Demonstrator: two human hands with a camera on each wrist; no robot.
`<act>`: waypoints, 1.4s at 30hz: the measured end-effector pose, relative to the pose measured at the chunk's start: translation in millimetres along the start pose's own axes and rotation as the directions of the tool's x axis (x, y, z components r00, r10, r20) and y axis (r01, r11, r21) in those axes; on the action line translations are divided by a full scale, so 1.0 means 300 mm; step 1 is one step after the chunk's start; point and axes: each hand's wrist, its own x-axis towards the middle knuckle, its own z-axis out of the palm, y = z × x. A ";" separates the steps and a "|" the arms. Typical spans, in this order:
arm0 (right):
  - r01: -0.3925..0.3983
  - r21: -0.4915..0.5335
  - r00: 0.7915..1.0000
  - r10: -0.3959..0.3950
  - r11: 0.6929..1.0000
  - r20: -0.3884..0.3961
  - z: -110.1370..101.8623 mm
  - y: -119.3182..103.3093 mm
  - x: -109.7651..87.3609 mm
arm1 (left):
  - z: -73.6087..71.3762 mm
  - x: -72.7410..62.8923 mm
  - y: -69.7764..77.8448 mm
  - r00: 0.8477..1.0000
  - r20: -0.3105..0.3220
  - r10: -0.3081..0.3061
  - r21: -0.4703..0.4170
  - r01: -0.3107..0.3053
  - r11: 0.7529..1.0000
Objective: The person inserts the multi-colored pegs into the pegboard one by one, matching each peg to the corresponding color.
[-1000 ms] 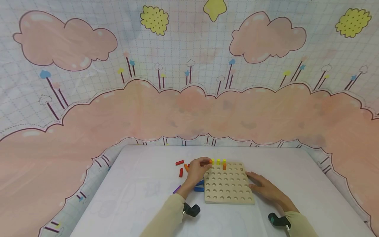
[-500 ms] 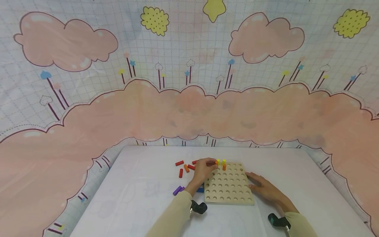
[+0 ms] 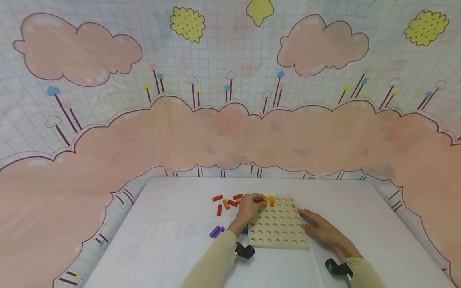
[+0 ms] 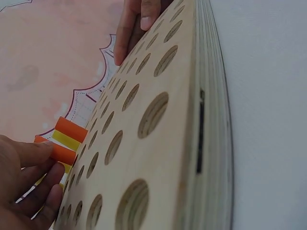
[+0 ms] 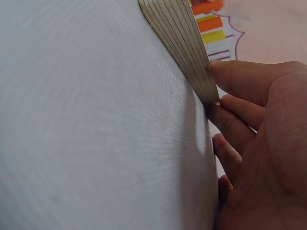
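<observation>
A wooden pegboard (image 3: 279, 229) with rows of round holes lies on the white table. My left hand (image 3: 248, 209) pinches an orange peg (image 4: 62, 153) between thumb and finger over its far left part. In the left wrist view the peg's lower end meets the board; whether it sits in a hole cannot be told. Another orange peg (image 3: 272, 203) stands upright just right of it, with yellow pegs (image 3: 271, 196) in the row behind, partly hidden by the left hand. My right hand (image 3: 322, 229) rests against the board's right edge, fingers mostly straight, thumb (image 5: 240, 79) touching the rim.
Loose red pegs (image 3: 219, 210) and an orange peg (image 3: 226, 204) lie left of the board. Nearer are purple pegs (image 3: 215, 231). A blue piece (image 3: 245, 231) shows partly behind the left wrist. A patterned cloth (image 3: 230, 136) hangs behind the table.
My left hand has moved right with the orange peg, from the board's far left corner to beside the standing orange peg. The right hand has stayed at the right edge.
</observation>
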 end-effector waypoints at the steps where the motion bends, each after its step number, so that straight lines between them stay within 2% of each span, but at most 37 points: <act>1: 0.007 -0.007 1.000 -0.007 1.000 0.000 -0.001 0.000 0.002 | 0.001 0.003 -0.001 1.000 -0.004 0.011 0.003 -0.011 1.000; 7: -0.009 0.005 1.000 0.009 1.000 -0.004 0.001 0.002 0.009 | 0.005 0.013 -0.011 0.999 -0.013 0.053 0.042 -0.053 0.998; 15: -0.023 0.014 1.000 0.023 1.000 -0.004 0.000 -0.003 0.016 | 0.005 0.025 -0.013 0.998 -0.007 0.055 0.074 -0.054 0.996; 24: -0.012 0.009 1.000 0.012 1.000 -0.006 -0.004 -0.004 0.021 | -0.007 0.021 -0.002 0.999 0.037 -0.007 0.072 0.004 0.997; 29: 0.011 0.015 1.000 -0.011 1.000 -0.008 -0.009 -0.001 0.023 | -0.012 0.015 0.004 0.999 0.033 -0.013 0.060 0.011 0.998; 33: -0.002 0.019 1.000 0.002 1.000 -0.007 -0.010 0.002 0.024 | -0.027 0.006 0.009 0.999 0.039 0.001 0.051 -0.003 0.999; 42: -0.012 -0.005 1.000 0.012 1.000 -0.010 0.001 0.001 0.022 | -0.077 -0.019 0.018 0.995 0.019 0.097 0.059 -0.098 0.993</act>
